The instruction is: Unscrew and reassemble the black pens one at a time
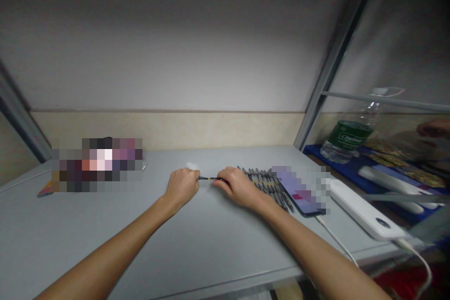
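Smooth matt grey desktop (211, 253); clear plastic bottle (351, 136); glossy phone screen (293, 190).

1. A phone (298, 192) is laid on the bench (70, 225), its screen partly pixelated; a white cable (336, 236) is attached at its near end.
2. A long white device (362, 211), marked by a dark oval, is placed right of the phone.
3. A green-labelled plastic bottle (348, 136) is seen beyond the metal frame (328, 68).
4. Items at the bench's left (101, 164) are obscured by pixelation.

Front desk (211, 243) open — pens (269, 185) and phone (297, 192) block right.
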### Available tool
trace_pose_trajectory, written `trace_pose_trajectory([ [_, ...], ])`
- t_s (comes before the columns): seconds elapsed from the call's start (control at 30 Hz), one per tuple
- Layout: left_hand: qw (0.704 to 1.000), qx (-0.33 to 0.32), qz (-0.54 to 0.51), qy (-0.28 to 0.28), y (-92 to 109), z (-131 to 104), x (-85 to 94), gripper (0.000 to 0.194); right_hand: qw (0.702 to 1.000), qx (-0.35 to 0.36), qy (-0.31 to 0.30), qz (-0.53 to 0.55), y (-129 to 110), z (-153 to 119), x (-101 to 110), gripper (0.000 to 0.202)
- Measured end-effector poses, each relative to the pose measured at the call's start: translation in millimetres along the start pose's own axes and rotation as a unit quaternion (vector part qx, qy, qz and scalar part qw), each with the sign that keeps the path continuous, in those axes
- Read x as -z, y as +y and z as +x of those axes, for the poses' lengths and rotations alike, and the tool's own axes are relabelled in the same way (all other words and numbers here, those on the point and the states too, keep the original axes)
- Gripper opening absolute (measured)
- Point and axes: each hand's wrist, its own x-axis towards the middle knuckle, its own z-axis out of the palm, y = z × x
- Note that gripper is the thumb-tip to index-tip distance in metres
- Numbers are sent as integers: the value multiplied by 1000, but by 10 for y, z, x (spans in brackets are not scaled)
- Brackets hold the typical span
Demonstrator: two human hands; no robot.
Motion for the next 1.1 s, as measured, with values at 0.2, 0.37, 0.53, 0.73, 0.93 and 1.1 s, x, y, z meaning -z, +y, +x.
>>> trace_pose_trajectory([
  [0.2,985,25,-171,-22,21,-8,22,20,994,63,39,-83,47,-3,86,29],
  [0.37,939,-3,-341,-42,43,-12,40,24,993,70,61,-77,24,-6,149,28],
  [0.53,884,23,-464,50,18,0,101,23,996,-35,76,24,177,14,136,28],
  [0.73,846,51,-529,45,-94,58,124,29,989,-49,48,131,271,23,162,30],
  [0.93,822,94,-561,31,-94,88,65,38,978,-69,103,166,233,34,126,29],
  [1.1,730,134,-668,53,-101,111,46,32,929,-155,82,327,288,59,69,35],
])
